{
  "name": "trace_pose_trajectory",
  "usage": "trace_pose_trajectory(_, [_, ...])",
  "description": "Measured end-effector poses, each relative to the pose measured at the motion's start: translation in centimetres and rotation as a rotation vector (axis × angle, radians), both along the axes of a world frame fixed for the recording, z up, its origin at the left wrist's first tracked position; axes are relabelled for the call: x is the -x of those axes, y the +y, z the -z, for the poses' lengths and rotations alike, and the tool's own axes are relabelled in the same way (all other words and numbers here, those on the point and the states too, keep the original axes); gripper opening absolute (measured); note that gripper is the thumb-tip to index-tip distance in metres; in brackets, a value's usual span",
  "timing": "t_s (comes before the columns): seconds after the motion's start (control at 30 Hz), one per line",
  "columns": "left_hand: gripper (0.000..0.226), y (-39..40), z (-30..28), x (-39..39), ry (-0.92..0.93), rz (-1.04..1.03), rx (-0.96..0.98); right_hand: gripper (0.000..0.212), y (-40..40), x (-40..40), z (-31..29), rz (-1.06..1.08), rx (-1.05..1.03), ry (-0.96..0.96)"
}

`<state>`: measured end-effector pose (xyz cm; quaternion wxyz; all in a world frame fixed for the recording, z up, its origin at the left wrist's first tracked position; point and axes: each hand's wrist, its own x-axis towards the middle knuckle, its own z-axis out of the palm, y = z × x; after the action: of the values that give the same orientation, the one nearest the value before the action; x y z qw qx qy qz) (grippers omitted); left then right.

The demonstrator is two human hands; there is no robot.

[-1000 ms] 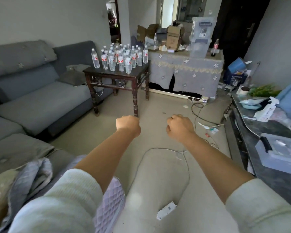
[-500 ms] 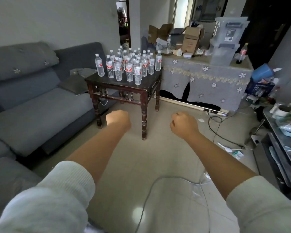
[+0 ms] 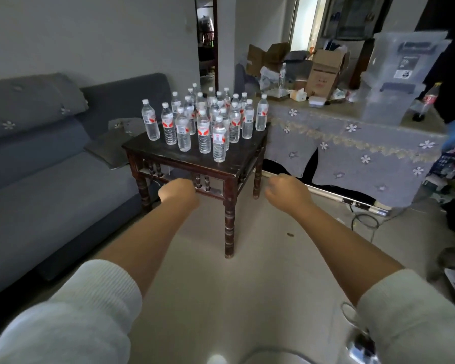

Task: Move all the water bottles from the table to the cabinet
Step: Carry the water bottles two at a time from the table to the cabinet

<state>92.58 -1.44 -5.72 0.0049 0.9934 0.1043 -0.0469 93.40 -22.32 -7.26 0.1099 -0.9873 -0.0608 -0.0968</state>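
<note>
Several clear water bottles (image 3: 204, 124) with white caps and red labels stand upright in a cluster on a small dark wooden table (image 3: 237, 158). Both my arms reach forward below the table's front edge. My left hand (image 3: 177, 193) is curled into a fist in front of the table's rail and holds nothing. My right hand (image 3: 286, 191) is also a fist, empty, to the right of the table's near leg. One more bottle (image 3: 282, 76) stands on the cloth-covered cabinet (image 3: 352, 143) behind.
A grey sofa (image 3: 50, 164) runs along the left. The cloth-covered surface carries cardboard boxes (image 3: 323, 72), clear storage bins (image 3: 399, 77) and a cola bottle (image 3: 427, 101). Cables (image 3: 363, 222) and clutter lie on the floor at the right.
The view has closed in on the small table, which now looks larger and nearer. Both fists stay clenched and have risen toward the table's front edge.
</note>
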Motion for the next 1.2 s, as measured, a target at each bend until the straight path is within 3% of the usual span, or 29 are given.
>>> trace_pose_trajectory(0.23, [0.036, -1.0, -1.0, -13.1, -0.02, -0.144, 0.09, 0.03, -1.6, -15.8, -0.7, -0.069, 0.042, 0.057])
trace_pose_trajectory(0.5, [0.039, 3.9, 0.4, -27.0, -0.027, -0.199, 0.1, 0.027, 3.0, -31.8, 2.0, -0.176, -0.024, 0.007])
trace_pose_trajectory(0.8, [0.036, 10.8, 0.5, -44.9, -0.001, -0.047, 0.143, 0.026, 9.1, -48.7, 2.5, -0.082, -0.248, 0.104])
trace_pose_trajectory(0.9, [0.038, 11.4, 1.3, -50.2, 0.005, 0.032, 0.173, 0.041, 10.4, -53.2, 2.3, -0.111, -0.261, 0.164])
trace_pose_trajectory(1.0, [0.039, 10.7, 2.6, -53.6, 0.014, 0.108, 0.215, 0.053, 11.2, -55.9, 2.6, -0.211, -0.143, 0.309])
trace_pose_trajectory(1.07, [0.038, 10.1, 3.6, -55.8, 0.008, 0.165, 0.256, 0.048, 11.5, -57.6, 3.1, -0.262, -0.046, 0.412])
trace_pose_trajectory(1.2, [0.04, 9.1, 4.9, -59.4, -0.018, 0.232, 0.356, 0.014, 11.8, -60.0, 3.8, -0.363, 0.026, 0.523])
